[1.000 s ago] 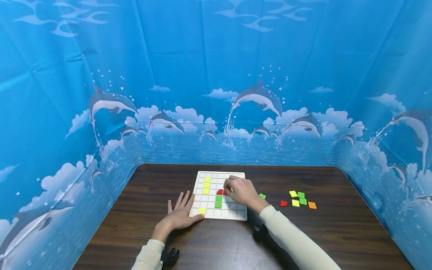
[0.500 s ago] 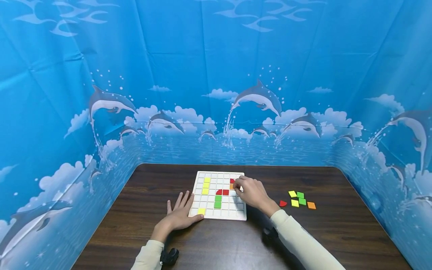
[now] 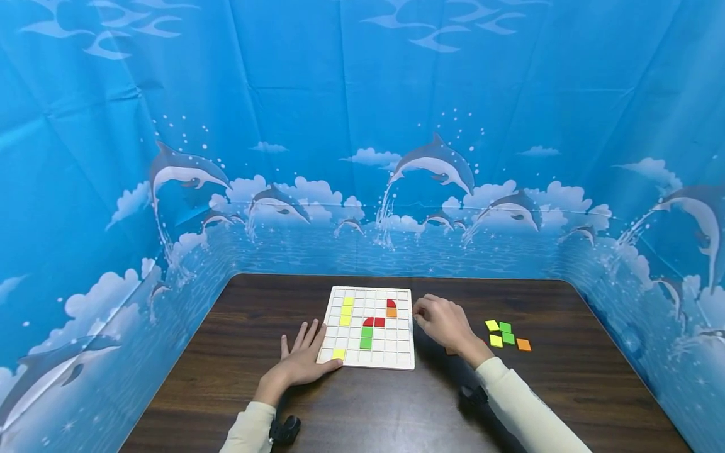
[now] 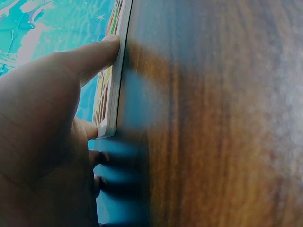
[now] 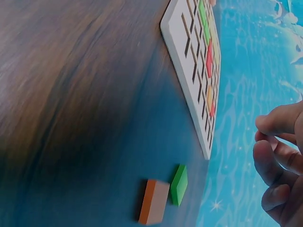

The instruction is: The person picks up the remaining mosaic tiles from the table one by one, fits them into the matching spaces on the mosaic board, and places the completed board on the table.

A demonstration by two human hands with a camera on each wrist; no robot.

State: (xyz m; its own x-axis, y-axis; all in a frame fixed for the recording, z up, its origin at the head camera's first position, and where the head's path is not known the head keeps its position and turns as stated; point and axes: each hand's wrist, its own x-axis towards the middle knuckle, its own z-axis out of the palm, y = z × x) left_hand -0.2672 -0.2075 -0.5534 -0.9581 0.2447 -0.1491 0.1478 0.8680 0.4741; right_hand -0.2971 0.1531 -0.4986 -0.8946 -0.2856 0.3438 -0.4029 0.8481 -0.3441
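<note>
A white gridded board (image 3: 393, 352) lies on the table with flat coloured pieces in its cells. Three yellow tiles (image 3: 347, 311) form a column, and one more yellow tile (image 3: 338, 354) sits near the front left corner. Two green tiles (image 3: 366, 338) stand below a red rounded piece (image 3: 368, 322) and a red square (image 3: 379, 323). An orange tile (image 3: 391, 313) lies below another red rounded piece (image 3: 391, 303). My left hand (image 3: 304, 365) rests spread at the board's left side, thumb on its front edge. My right hand (image 3: 444, 321), fingers loosely curled and holding nothing, hovers just right of the board.
On the right of the dark wooden table (image 3: 578, 377) lie several loose yellow, green and orange tiles (image 3: 508, 338). Beneath the right hand, an orange tile (image 5: 154, 201) and a green tile (image 5: 179, 185) show in the right wrist view. A blue dolphin curtain (image 3: 317, 157) surrounds the table.
My right hand has moved right, off the board, uncovering the red and orange pieces at its upper right. It now covers the loose red piece. The left hand has stayed still.
</note>
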